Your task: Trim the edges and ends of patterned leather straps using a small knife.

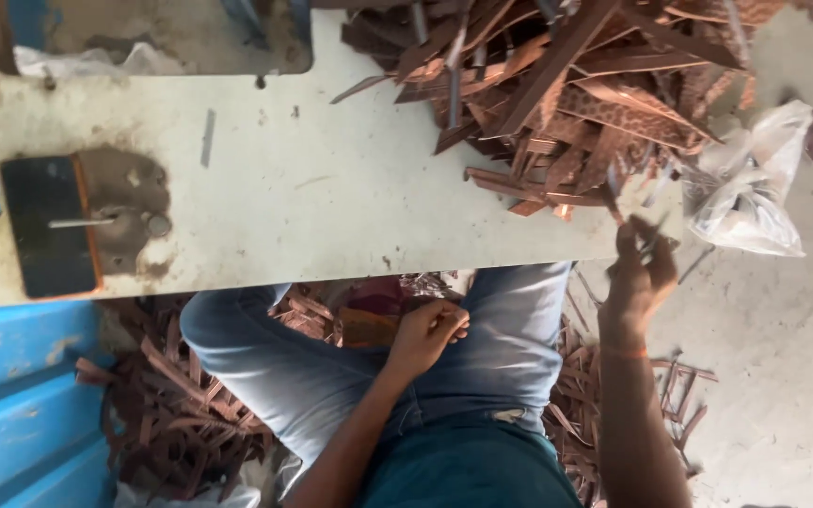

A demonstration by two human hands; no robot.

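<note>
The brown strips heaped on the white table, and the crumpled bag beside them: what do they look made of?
Brown strips: probably leather or imitation leather, matte, some with an embossed pattern; they bend limply. Crumpled bag: thin clear plastic, glossy and see-through.

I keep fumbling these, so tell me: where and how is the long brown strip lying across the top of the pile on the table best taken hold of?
Probably by the lower end of the long brown strip, pinching its flat faces from the table's bare side. It lies slanted on top of the pile of strips, and that end juts free; the upper end is buried among crossing pieces.
</note>
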